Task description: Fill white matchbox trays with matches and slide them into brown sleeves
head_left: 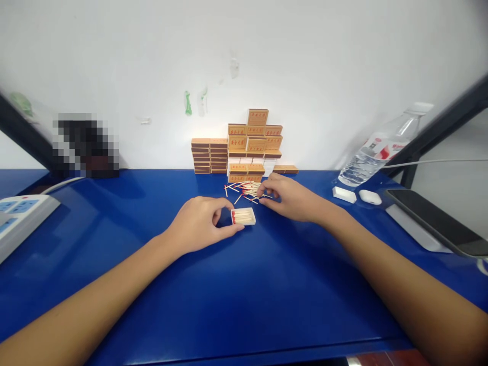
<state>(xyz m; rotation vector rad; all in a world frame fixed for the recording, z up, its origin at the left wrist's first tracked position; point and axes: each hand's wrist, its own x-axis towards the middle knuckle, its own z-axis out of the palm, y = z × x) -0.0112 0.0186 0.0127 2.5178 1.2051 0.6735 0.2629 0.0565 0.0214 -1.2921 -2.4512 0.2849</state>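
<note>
A small white matchbox tray [244, 217] filled with red-tipped matches lies on the blue table [244, 295]. My left hand [200, 223] curls round the tray's left end, thumb and fingers pinching it. Just beyond lies a loose pile of matches [244, 190]. My right hand [292, 198] rests at the pile's right edge, its fingers bent and pinching at matches there. Stacks of orange matchboxes [244, 147] stand against the white wall behind the pile.
A white power strip [19, 218] sits at the left edge. At the right are a tilted water bottle [381, 150], a white charger block [344, 194], a white earbud case [369, 197] and a dark phone [434, 221]. A pixelated dark object [86, 145] stands back left.
</note>
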